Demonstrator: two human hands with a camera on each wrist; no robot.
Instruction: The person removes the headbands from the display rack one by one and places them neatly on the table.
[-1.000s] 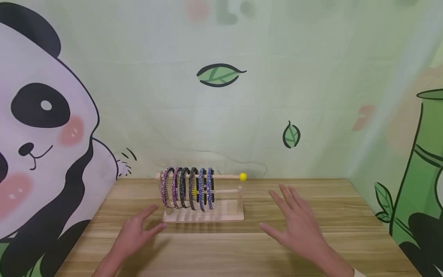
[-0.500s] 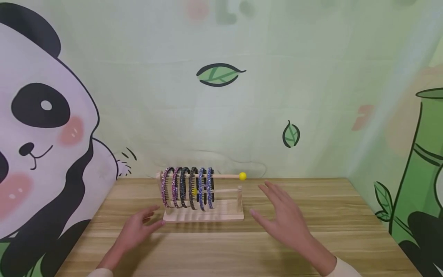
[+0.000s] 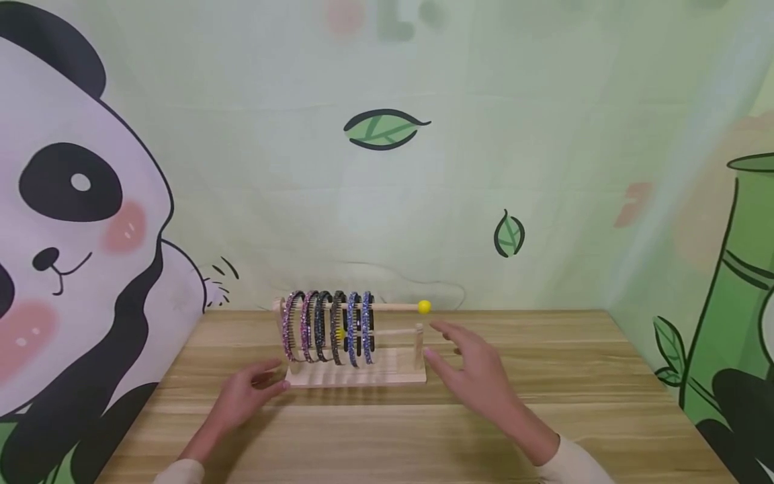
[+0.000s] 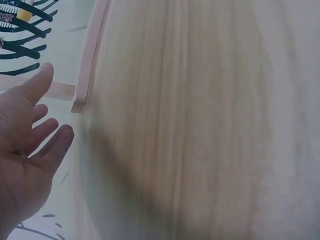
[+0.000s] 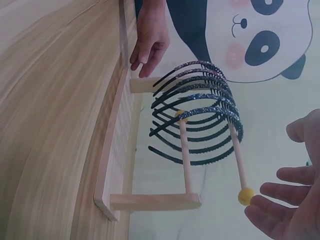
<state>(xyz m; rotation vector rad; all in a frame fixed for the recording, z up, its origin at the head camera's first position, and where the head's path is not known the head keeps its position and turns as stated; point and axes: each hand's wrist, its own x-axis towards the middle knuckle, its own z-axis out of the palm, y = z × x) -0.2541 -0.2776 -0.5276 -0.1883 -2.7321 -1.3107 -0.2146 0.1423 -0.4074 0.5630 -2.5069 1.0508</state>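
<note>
A wooden rack point(image 3: 387, 376) stands on the table, with several glittery toothed headbands point(image 3: 354, 329) hanging on its upper rod in purple, dark and blue. A yellow ball point(image 3: 425, 306) caps that rod's right end. My left hand point(image 3: 238, 396) is at the rack's left end, thumb and fingers apart; whether its thumb touches the base I cannot tell. Near the right post, my right hand point(image 3: 474, 376) reaches in with spread fingers, holding nothing. In the right wrist view the right hand point(image 5: 295, 200) appears close to the yellow ball; contact is unclear.
The wood-grain table point(image 3: 363, 444) extends in front of the rack and to both sides. Behind it hangs a pale green cloth point(image 3: 544, 134) printed with pandas, leaves and bamboo. A shorter lower rod point(image 5: 185, 157) runs from the rack's right post.
My right hand has moved left toward the rack's right end, and its fingers have bent a little. The left hand has shifted slightly closer to the base. The headbands stay put.
</note>
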